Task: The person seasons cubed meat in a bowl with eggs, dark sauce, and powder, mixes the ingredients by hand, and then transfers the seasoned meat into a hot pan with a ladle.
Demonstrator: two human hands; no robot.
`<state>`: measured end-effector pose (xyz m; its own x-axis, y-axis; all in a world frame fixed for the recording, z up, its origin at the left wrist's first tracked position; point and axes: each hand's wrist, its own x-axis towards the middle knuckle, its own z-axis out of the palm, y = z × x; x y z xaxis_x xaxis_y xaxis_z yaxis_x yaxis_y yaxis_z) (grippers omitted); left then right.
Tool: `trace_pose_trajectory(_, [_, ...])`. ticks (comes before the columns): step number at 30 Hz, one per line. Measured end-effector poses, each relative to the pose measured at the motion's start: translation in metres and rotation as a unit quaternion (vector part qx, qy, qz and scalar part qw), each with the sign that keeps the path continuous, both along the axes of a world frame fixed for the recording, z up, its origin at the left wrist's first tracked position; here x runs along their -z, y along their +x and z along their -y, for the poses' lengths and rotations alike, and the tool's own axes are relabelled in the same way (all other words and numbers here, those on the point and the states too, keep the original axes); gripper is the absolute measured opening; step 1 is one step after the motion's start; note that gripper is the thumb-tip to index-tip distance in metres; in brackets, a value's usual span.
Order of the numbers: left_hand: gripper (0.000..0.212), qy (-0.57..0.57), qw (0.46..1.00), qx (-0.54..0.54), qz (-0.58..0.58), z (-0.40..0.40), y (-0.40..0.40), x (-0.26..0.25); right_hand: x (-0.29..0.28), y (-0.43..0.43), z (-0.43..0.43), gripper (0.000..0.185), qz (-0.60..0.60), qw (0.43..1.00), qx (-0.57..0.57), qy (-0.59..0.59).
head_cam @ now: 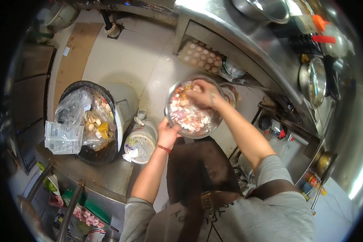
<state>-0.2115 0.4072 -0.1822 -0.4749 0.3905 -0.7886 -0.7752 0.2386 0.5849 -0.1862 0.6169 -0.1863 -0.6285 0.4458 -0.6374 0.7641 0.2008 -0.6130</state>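
Observation:
A round metal bowl (215,123) is held up in front of my dark apron. Inside lies a mixture (190,113) that looks like pieces of raw meat, with white powder over them and a yellow, egg-like patch near the far side. My left hand (168,133) grips the bowl's near left rim, thumb on top, and a red bead bracelet circles that wrist. From the right, my right hand (206,94) reaches over the rim into the mixture, fingers bent and slightly blurred. Whether those fingers close on any of it is hidden.
A lined bin (118,121) with eggshells and plastic packaging stands left, beside a lidded white bucket (140,142). Several eggs fill a tray (202,56) under the steel counter (217,18). Lower left, pink meat pieces (87,216) lie near a green board (87,205).

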Motion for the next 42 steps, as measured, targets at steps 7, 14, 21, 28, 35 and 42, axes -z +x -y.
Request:
trace_pose_trajectory(7, [0.032,0.002,0.998,-0.028,0.055,0.01,-0.059,0.06,0.075,0.014,0.074,0.042,-0.177,0.906,-0.312,0.223])
trace_pose_trajectory(14, [0.029,0.038,0.999,-0.015,0.003,0.007,-0.052,0.104,0.115,-0.044,0.026,0.055,0.05,0.992,-0.075,0.091])
trace_pose_trajectory(21, [0.03,0.022,0.997,-0.047,0.057,0.001,-0.058,0.15,0.146,-0.012,0.052,0.03,-0.252,0.957,-0.122,-0.08])
trace_pose_trajectory(28, [0.029,0.021,0.995,-0.067,0.07,-0.048,-0.025,0.184,0.168,-0.004,-0.006,0.056,0.164,0.956,-0.241,0.022])
trace_pose_trajectory(35, [0.03,0.066,0.995,-0.063,0.029,-0.067,-0.01,0.224,0.173,0.079,-0.118,0.016,-0.143,0.968,0.195,0.071])
trace_pose_trajectory(42, [0.032,0.086,0.993,-0.074,0.02,-0.083,0.011,0.25,0.346,0.132,-0.306,0.027,-0.024,0.95,0.26,0.173])
